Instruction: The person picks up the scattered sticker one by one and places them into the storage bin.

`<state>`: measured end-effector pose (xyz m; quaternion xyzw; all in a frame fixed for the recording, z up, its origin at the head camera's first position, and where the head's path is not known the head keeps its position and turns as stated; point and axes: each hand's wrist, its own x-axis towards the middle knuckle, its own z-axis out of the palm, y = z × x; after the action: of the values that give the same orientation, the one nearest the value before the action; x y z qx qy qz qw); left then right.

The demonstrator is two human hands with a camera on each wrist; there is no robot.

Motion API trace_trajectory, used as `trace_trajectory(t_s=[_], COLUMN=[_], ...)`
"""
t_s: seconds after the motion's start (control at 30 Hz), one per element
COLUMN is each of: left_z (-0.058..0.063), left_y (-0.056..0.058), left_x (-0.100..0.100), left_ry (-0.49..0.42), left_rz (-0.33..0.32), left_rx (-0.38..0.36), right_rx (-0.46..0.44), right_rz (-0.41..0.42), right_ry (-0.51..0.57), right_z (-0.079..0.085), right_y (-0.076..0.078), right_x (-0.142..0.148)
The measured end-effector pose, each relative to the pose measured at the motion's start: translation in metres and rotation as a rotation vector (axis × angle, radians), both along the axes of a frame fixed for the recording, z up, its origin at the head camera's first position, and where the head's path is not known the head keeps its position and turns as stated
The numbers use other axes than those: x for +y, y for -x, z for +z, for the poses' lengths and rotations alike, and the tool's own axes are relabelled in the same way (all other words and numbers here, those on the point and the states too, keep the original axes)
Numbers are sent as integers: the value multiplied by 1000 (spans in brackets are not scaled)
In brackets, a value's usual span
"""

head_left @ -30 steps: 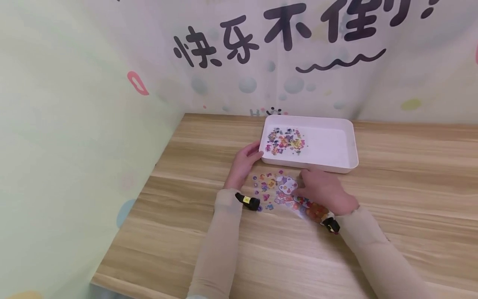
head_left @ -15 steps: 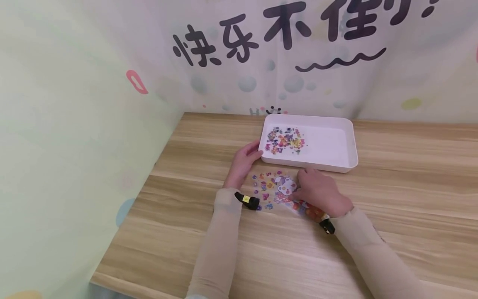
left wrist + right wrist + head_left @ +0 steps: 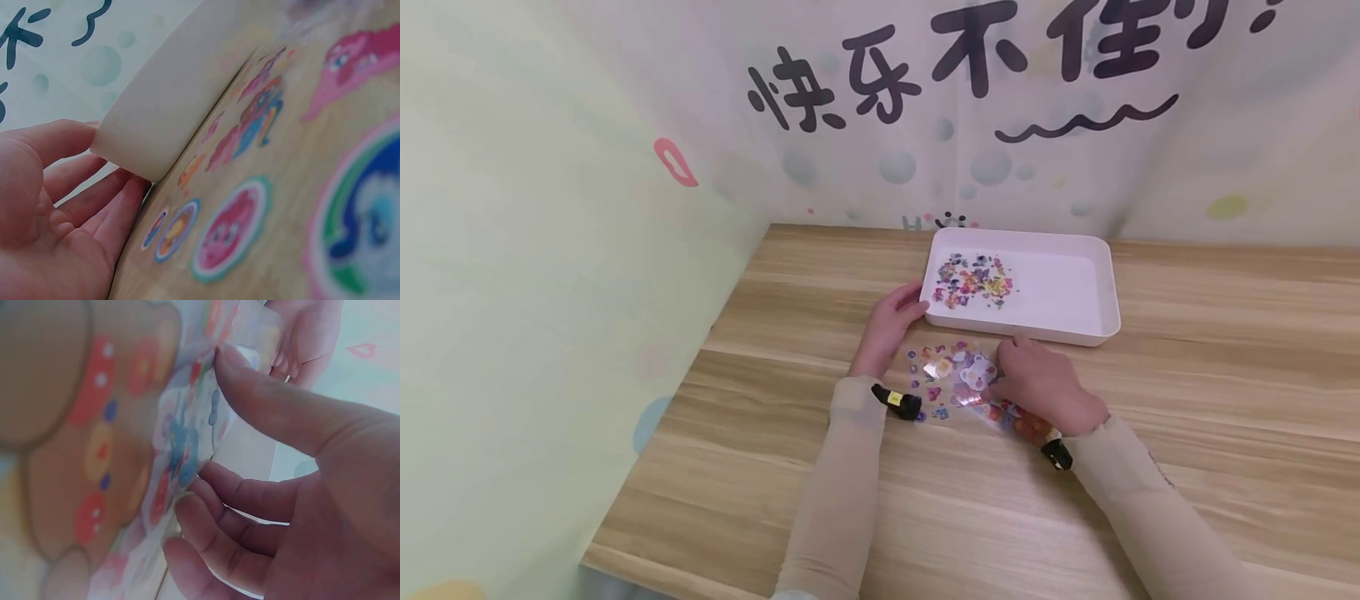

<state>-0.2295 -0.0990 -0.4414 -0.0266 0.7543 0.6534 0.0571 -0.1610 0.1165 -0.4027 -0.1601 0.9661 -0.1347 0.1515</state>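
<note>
A white rectangular tray (image 3: 1063,287) stands on the wooden table, small colourful stickers (image 3: 970,283) scattered over its left half. My left hand (image 3: 886,332) holds the tray's front left corner; in the left wrist view, fingers reach beneath that corner. In front of the tray lies a clear sticker sheet (image 3: 934,393) with a white bear print in its middle. My right hand (image 3: 1041,385) pinches the sheet's right part, thumb on its face and fingers at its edge. A brown bear print (image 3: 119,425) fills the left of the right wrist view. Part of the sheet is hidden under the right hand.
A printed cloth (image 3: 880,150) with large dark characters hangs right behind the table (image 3: 1000,517). Another pale cloth (image 3: 550,250) runs along the table's left edge. Black wrist straps (image 3: 897,402) hang near the sheet's sides.
The right hand has shifted slightly left over the sheet, then stayed put. A bright glare has appeared on the sheet. The left hand and tray have hardly moved.
</note>
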Motion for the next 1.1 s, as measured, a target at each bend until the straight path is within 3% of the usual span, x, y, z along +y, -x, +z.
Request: trace_trajectory(t_s=[0.2,0.43,0.63,0.9,1.1], left_z=[20,-2,16,-3,-9], left_y=[-10,0,-7,2,3], left_x=[2,0,2,0,1], left_ry=[11,-3,-15,-10,18], left_rz=[-16,12,-8,13,28], left_rx=[-12,18,-23,-8,14], right_rx=[9,6,10,-18,-85], right_rz=[9,-2,5,16,20], right_ry=[21,18,6,15,137], right_z=[0,1,1,0,-8], right_y=[1,1,0,3,13], right_x=[3,4,3,5,10])
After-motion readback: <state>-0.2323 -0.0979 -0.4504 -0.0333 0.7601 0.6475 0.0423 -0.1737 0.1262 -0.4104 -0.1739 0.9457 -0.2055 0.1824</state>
